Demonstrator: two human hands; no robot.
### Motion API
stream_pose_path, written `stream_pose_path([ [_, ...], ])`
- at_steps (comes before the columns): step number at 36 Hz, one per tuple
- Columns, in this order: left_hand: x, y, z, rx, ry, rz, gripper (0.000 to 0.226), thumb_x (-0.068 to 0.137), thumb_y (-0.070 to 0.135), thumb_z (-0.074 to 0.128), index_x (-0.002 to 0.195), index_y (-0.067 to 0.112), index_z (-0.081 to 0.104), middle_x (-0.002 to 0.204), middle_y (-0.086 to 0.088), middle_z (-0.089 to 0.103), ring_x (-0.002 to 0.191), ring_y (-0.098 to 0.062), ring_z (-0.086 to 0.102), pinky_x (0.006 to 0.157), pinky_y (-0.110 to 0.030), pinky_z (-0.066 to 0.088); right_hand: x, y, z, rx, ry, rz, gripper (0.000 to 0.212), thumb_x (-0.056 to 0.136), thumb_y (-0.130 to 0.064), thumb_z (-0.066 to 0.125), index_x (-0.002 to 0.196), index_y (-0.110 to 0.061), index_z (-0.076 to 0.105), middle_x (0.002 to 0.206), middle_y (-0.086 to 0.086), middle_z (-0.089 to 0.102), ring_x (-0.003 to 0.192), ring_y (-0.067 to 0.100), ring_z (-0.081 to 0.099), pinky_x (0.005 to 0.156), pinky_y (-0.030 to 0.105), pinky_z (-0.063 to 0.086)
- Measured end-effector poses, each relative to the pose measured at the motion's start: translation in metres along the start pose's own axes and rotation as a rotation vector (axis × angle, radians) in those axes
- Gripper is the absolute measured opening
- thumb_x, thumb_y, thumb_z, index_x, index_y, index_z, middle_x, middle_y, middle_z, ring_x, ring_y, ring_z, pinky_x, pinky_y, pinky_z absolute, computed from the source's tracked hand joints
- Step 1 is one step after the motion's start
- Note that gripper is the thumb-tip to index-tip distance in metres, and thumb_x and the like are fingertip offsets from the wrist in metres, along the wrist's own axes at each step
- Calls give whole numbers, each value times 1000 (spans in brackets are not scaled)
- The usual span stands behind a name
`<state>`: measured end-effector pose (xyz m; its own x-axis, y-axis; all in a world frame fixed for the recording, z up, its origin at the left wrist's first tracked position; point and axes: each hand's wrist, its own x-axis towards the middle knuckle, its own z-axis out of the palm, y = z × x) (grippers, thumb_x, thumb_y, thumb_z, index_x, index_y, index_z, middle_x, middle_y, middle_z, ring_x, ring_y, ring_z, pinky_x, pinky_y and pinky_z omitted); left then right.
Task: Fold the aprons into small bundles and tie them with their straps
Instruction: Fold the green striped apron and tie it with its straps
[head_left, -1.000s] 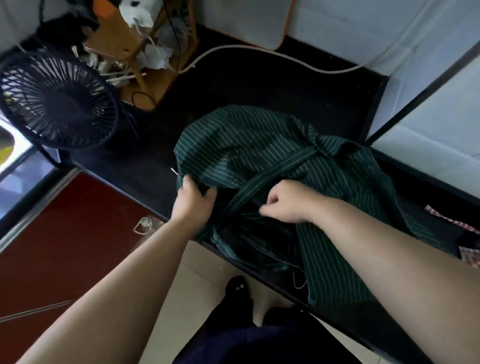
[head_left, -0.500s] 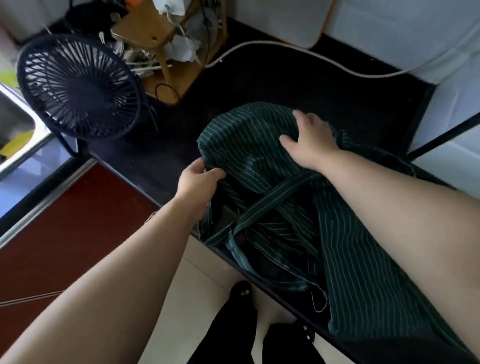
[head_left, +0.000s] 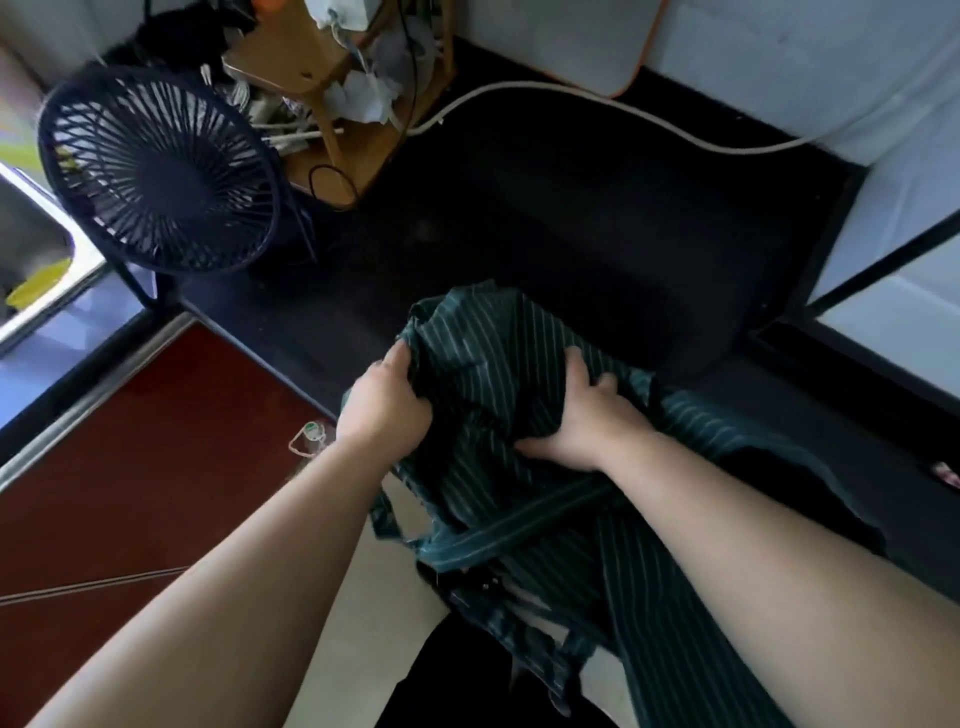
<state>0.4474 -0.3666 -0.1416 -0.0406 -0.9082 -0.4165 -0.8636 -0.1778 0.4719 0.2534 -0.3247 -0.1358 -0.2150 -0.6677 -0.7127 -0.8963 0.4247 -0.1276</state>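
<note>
Left hand (head_left: 387, 410) is gripping the apron (head_left: 493, 374) on its left side, fingers curled into the cloth. Apron is lying bunched at the table (head_left: 571, 234) front edge, w/ a strap (head_left: 519, 530) hanging off. Right hand (head_left: 592, 421) is clutching the right side, fingers dug in.

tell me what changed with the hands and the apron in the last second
The right hand let go near the strap, reached to the far part of the apron and pulled it back toward the person; it now grips the bunched cloth. The apron is gathered smaller between both hands. The left hand kept its grip on the left edge; the fan stayed put.
</note>
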Motion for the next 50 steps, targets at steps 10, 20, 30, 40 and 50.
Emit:
stream_pose_path([
  [10, -86, -13, 27, -766, 16, -232, 21, 81, -6, 53, 90, 11, 60, 80, -6, 66, 67, -21, 63, 64, -31, 52, -38, 37, 22, -345, 255, 48, 30, 94, -25, 53, 123, -17, 58, 128, 7, 46, 119, 29, 42, 92, 35, 39],
  [20, -162, -31, 42, -1084, -7, -220, 22, 99, 17, 53, 119, 18, 62, 93, 1, 75, 82, -15, 73, 65, -27, 57, -87, 65, 71, 318, 160, -110, 72, 89, -6, 58, 148, -6, 17, 124, 15, 49, 97, 28, 54, 70, 32, 42],
  [30, -214, -42, 22, -1169, -157, -205, 30, 86, 9, 56, 113, -2, 63, 102, -23, 69, 82, -27, 68, 71, -35, 55, -169, 58, 63, 1018, -62, -342, 23, 59, -4, 58, 80, -11, 55, 85, 11, 51, 82, 28, 49, 76, 43, 44],
  [40, -248, -77, -3, -1016, -287, -22, 29, 90, -9, 49, 97, 12, 68, 86, -7, 75, 78, -20, 72, 69, -31, 59, -215, 42, 97, 1340, -490, -294, 34, 94, -36, 51, 95, -8, 71, 94, 12, 73, 85, 24, 70, 85, 40, 55],
  [50, -267, -141, -25, -978, -423, 52, 28, 95, 1, 50, 101, 20, 70, 94, -7, 74, 85, -20, 71, 73, -29, 58, -247, -23, 138, 1350, -450, -322, 14, 94, -5, 49, 93, -6, 63, 90, 13, 67, 79, 21, 67, 76, 31, 57],
])
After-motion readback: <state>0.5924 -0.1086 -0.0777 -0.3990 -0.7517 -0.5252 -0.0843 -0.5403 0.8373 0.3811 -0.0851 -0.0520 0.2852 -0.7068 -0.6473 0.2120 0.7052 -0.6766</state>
